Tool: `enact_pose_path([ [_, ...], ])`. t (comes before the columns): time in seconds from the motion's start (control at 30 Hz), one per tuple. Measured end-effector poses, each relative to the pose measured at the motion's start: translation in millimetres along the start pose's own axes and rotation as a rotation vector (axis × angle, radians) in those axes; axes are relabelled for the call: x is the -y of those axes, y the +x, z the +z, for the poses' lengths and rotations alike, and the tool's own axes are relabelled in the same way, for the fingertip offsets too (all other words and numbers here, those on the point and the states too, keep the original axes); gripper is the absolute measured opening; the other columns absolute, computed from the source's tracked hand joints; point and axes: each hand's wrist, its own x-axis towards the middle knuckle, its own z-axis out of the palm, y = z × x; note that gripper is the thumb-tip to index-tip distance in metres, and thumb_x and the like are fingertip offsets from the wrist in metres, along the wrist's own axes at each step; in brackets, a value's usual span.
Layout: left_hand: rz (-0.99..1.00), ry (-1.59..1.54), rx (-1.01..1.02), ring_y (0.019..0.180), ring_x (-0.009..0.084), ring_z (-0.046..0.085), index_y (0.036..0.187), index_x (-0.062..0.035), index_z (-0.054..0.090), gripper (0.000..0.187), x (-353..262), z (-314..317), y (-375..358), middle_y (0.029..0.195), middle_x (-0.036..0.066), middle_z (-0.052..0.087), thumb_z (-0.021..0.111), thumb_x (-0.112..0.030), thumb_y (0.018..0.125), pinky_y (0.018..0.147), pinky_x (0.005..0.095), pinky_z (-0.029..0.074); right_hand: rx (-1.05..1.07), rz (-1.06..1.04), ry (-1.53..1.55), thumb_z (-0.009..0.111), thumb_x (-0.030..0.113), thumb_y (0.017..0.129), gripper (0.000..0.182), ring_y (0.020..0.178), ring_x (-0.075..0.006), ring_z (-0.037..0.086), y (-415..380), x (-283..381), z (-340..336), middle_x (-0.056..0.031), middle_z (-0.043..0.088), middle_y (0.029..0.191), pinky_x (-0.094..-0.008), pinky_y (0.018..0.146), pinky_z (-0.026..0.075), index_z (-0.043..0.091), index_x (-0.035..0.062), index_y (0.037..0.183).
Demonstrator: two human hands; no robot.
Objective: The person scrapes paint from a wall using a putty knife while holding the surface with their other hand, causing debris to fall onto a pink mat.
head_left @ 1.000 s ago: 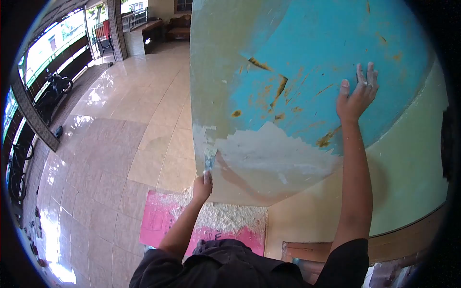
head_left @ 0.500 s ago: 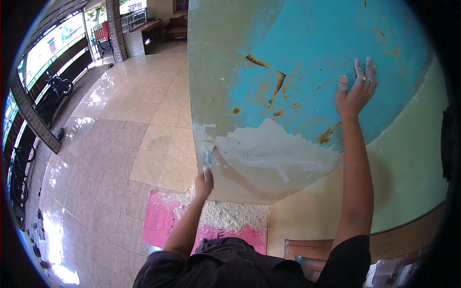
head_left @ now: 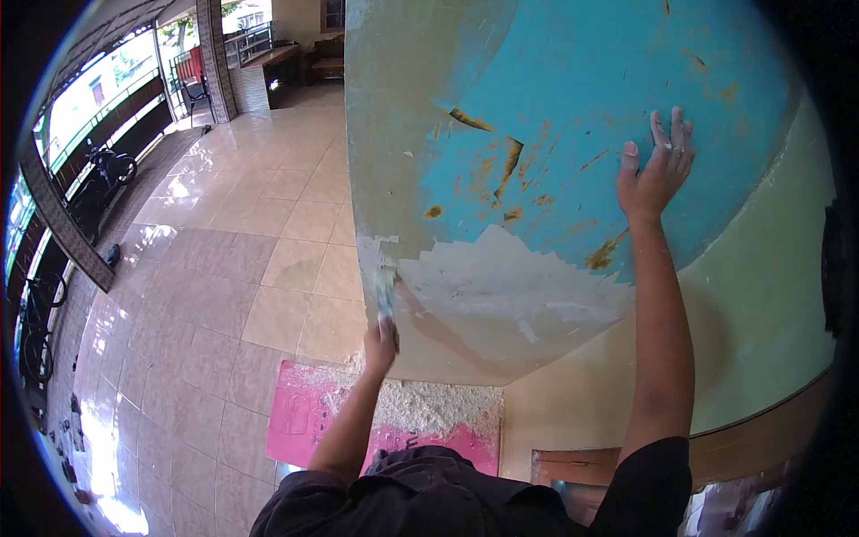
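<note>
My left hand [head_left: 382, 347] is closed round the handle of a scraper [head_left: 386, 291], whose blurred blade is against the wall's lower left edge. Higher up on the right, my right hand [head_left: 658, 174] lies with spread, whitened fingers on the blue paint [head_left: 573, 107]. Brown, chipped patches mark this paint. Below it runs a jagged pale grey area [head_left: 483, 277] where the paint is off. White flakes [head_left: 438, 404] lie heaped on a pink sheet [head_left: 295, 407] on the floor beneath the wall.
A shiny tiled floor [head_left: 206, 313] stretches away on the left. Beyond it are a pillar [head_left: 216, 63], a parked motorcycle [head_left: 112, 166] and a chair [head_left: 195, 94]. A brown wooden edge [head_left: 752, 430] curves across the lower right.
The view has shifted slightly, so the wall and my right hand appear a little further left. My left hand and the scraper stay at nearly the same spot on the wall.
</note>
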Motion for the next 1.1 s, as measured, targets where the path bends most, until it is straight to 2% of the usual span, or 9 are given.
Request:
enact_pose_path([
  [0.07, 0.110, 0.046, 0.018, 0.045, 0.0102, 0.047, 0.070, -0.0046, 0.049, 0.053, -63, -1, 25, 0.053, 0.001, 0.046, 0.035, -0.045, 0.101, 0.042, 0.0280, 0.037, 0.009, 0.003, -0.002, 0.043, 0.046, 0.095, 0.047, 0.137, -0.0360, 0.031, 1, 0, 0, -0.0104, 0.037, 0.148, -0.0611, 0.107, 0.020, 0.049, 0.0183, 0.133],
  [0.17, 0.071, -0.042, 0.036, 0.045, 0.0108, 0.047, 0.070, -0.0039, 0.049, 0.053, -82, -3, 27, 0.054, 0.001, 0.046, 0.035, -0.044, 0.102, 0.042, 0.0284, 0.037, 0.002, -0.004, 0.009, 0.044, 0.044, 0.094, 0.046, 0.137, -0.0359, 0.031, 1, -1, 1, -0.0105, 0.037, 0.148, -0.0609, 0.108, 0.020, 0.050, 0.0180, 0.132],
  [0.27, 0.074, 0.022, 0.061, 0.045, 0.0100, 0.045, 0.075, -0.0044, 0.050, 0.049, -55, -7, 2, 0.055, 0.000, 0.045, 0.036, -0.043, 0.102, 0.041, 0.0267, 0.037, 0.035, -0.008, -0.013, 0.050, 0.035, 0.093, 0.045, 0.136, -0.0386, 0.031, 2, 3, -5, -0.0129, 0.036, 0.148, -0.0600, 0.107, 0.021, 0.047, 0.0147, 0.134],
  [0.47, -0.144, -0.204, 0.009, 0.043, 0.0095, 0.043, 0.075, -0.0059, 0.047, 0.047, 18, -7, -27, 0.055, -0.001, 0.043, 0.037, -0.043, 0.101, 0.041, 0.0255, 0.035, 0.029, 0.000, -0.014, 0.049, 0.036, 0.094, 0.045, 0.137, -0.0380, 0.030, 1, 4, -4, -0.0125, 0.036, 0.148, -0.0605, 0.108, 0.019, 0.047, 0.0149, 0.134],
  [0.67, 0.067, -0.106, 0.026, 0.044, 0.0084, 0.042, 0.074, -0.0058, 0.048, 0.047, -95, -14, 24, 0.054, -0.001, 0.042, 0.037, -0.043, 0.102, 0.041, 0.0248, 0.035, -0.003, -0.011, -0.001, 0.045, 0.043, 0.095, 0.046, 0.137, -0.0357, 0.031, 1, 0, 1, -0.0102, 0.036, 0.148, -0.0614, 0.107, 0.020, 0.047, 0.0189, 0.134],
  [0.83, 0.047, -0.090, 0.046, 0.043, 0.0085, 0.042, 0.074, -0.0071, 0.045, 0.047, -37, -22, 6, 0.055, 0.000, 0.043, 0.035, -0.044, 0.102, 0.040, 0.0246, 0.034, 0.006, -0.003, -0.005, 0.044, 0.044, 0.095, 0.047, 0.138, -0.0358, 0.030, -1, 0, 0, -0.0102, 0.036, 0.148, -0.0620, 0.107, 0.020, 0.047, 0.0193, 0.134],
  [0.97, -0.131, -0.207, 0.006, 0.043, 0.0086, 0.042, 0.073, -0.0062, 0.047, 0.048, -1, -21, -11, 0.054, -0.001, 0.042, 0.035, -0.044, 0.102, 0.039, 0.0252, 0.034, 0.016, 0.006, -0.034, 0.043, 0.045, 0.095, 0.047, 0.138, -0.0359, 0.030, -1, 1, 1, -0.0104, 0.036, 0.148, -0.0622, 0.107, 0.021, 0.047, 0.0189, 0.134],
  [1.03, 0.045, -0.057, -0.001, 0.044, 0.0080, 0.042, 0.074, -0.0058, 0.048, 0.050, -17, -24, 10, 0.055, -0.001, 0.043, 0.036, -0.046, 0.101, 0.040, 0.0247, 0.035, 0.013, 0.008, -0.030, 0.043, 0.045, 0.095, 0.047, 0.137, -0.0360, 0.031, -1, 0, 1, -0.0104, 0.036, 0.148, -0.0621, 0.107, 0.021, 0.047, 0.0188, 0.134],
  [1.1, 0.054, -0.111, 0.014, 0.045, 0.0070, 0.040, 0.076, -0.0055, 0.048, 0.049, -67, -23, 29, 0.056, -0.002, 0.042, 0.037, -0.046, 0.101, 0.041, 0.0239, 0.034, 0.003, 0.007, -0.016, 0.043, 0.045, 0.096, 0.047, 0.137, -0.0362, 0.031, -1, 3, 3, -0.0104, 0.036, 0.148, -0.0620, 0.107, 0.021, 0.047, 0.0187, 0.134],
])
